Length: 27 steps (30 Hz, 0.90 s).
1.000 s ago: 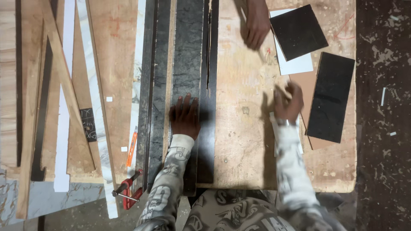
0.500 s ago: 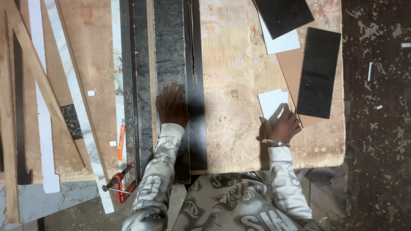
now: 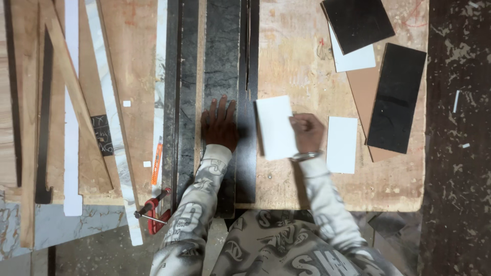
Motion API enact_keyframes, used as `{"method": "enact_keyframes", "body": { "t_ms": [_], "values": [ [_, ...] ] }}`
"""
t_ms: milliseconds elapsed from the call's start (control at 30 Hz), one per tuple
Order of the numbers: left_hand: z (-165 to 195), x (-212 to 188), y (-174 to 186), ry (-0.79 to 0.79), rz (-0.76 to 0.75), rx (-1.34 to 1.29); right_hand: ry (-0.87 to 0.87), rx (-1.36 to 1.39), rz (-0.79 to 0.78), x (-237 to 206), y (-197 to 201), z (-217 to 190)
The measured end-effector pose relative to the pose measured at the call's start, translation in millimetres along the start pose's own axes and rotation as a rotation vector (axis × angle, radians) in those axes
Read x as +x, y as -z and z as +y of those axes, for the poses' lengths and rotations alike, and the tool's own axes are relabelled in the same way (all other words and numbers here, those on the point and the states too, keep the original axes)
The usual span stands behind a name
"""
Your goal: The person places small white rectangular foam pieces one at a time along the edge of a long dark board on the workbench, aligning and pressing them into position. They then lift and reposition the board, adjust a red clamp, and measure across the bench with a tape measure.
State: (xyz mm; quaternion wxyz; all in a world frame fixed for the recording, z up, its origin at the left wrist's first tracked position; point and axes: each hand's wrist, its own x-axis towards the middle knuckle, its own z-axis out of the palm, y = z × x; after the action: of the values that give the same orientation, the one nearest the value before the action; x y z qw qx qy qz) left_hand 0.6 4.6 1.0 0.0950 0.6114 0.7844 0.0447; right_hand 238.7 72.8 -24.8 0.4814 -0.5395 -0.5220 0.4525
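White cards: I count three, one held (image 3: 275, 128), one lying flat (image 3: 342, 144), one half-covered (image 3: 354, 59)
Black panels: two (image 3: 357, 21) (image 3: 397, 97)
Red clamps: one (image 3: 153, 209)
Orange knives: one (image 3: 157, 162)
Hands: two (image 3: 220, 125) (image 3: 308, 132)

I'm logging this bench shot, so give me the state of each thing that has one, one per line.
left hand: flat, pressing on the dark marbled strip
right hand: fingers closed on the white rectangular panel, lifted at a tilt
second white panel: lying flat, untouched
red clamp: at the bench edge
orange utility knife: lying flat
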Motion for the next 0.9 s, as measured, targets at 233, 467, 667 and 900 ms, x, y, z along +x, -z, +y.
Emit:
{"method": "enact_keyframes", "body": {
  "t_ms": [233, 467, 667, 900],
  "values": [
    [-3, 2, -11, -0.041, 0.149, -0.028, 0.143, -0.566, -0.316, -32, -54, -25],
    [-4, -2, -21, -0.038, 0.231, -0.077, 0.564, -0.544, -0.625, -23, -19, -2],
    [3, 2, -19, -0.007, 0.140, -0.059, 0.537, -0.496, -0.704, -10, -17, 13],
    [6, 3, -19, 0.011, 0.041, -0.004, 0.466, -0.515, -0.760, 10, -23, -12]
  ]
}}
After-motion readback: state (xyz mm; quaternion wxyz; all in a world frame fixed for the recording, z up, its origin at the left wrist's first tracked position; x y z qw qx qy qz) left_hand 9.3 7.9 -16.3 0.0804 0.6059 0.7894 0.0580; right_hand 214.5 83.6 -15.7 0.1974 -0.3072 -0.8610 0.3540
